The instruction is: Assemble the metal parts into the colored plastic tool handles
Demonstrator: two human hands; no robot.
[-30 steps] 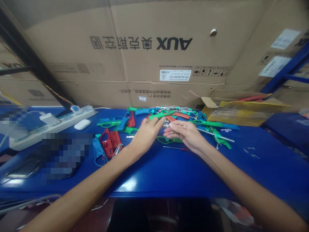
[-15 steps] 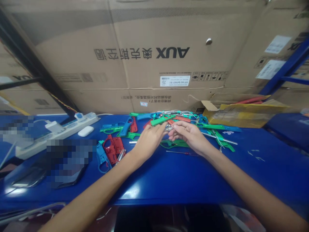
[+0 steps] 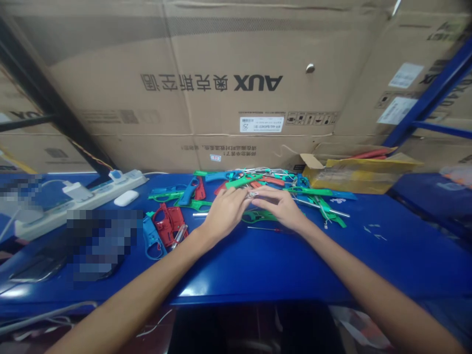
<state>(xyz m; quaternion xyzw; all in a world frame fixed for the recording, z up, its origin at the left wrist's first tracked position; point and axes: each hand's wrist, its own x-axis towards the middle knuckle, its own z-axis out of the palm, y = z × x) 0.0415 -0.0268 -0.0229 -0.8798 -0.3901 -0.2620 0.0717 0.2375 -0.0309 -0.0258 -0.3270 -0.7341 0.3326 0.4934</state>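
My left hand [image 3: 225, 210] and my right hand [image 3: 280, 205] meet above the blue table, fingertips pinched together. Between them is a small silvery metal part [image 3: 252, 194], mostly covered by the fingers, so its kind is unclear. Behind the hands lies a pile of plastic trigger-handled shells, among them a green shell [image 3: 244, 181] and an orange-red one [image 3: 272, 180]. Just below the fingers, another green shell [image 3: 254, 216] rests on the table. A thin screwdriver [image 3: 265, 228] with a red handle lies in front of it.
Red shell halves [image 3: 171, 223] and a blue shell [image 3: 153, 236] lie to the left. A white power strip [image 3: 106, 191], a white case [image 3: 126, 197] and blurred-out dark items are farther left. A yellow-taped carton [image 3: 354, 177] stands back right, before large cardboard boxes [image 3: 221, 39].
The view has shifted slightly, moving the scene left. My right fingers have closed in tighter around the small metal part, which stays between both hands.
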